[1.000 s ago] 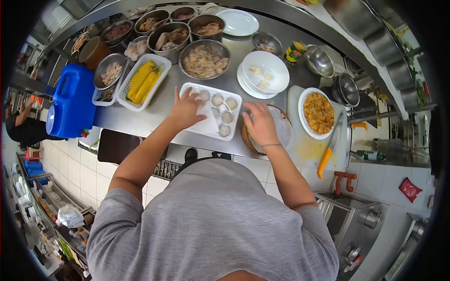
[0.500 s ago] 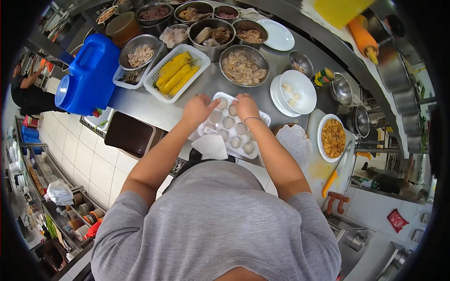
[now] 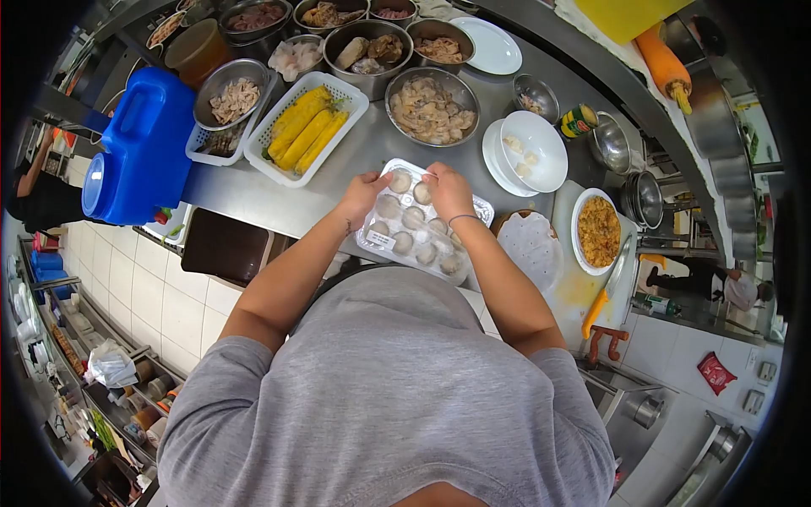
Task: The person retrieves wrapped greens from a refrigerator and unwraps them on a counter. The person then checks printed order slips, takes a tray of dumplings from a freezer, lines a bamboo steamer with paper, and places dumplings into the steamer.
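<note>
A white tray point(image 3: 383, 240) lies across the counter's near edge, holding rows of round pale pieces point(image 3: 413, 218) under a clear plastic covering. A small printed label shows at its left corner. My left hand point(image 3: 361, 193) pinches the tray's far left edge between thumb and fingers. At the far edge my right hand point(image 3: 450, 193) is closed on the tray or its plastic; its fingertips meet near the top row, and I cannot make out exactly what they pinch.
Beyond the tray stands a steel bowl of pale meat pieces point(image 3: 432, 106). A white basket point(image 3: 356, 106) holds yellow food, left of it. White bowl point(image 3: 549, 135), lined round container point(image 3: 530, 245), yellow-handled knife point(image 3: 596, 313) and dish of brown food point(image 3: 598, 232) are rightward; a blue jug point(image 3: 148, 135) stands left.
The white sheet hanging at the tray's near left corner no longer shows there. My left hand's fingers have closed on the tray edge. The view has shifted slightly, and a person appears at right.
</note>
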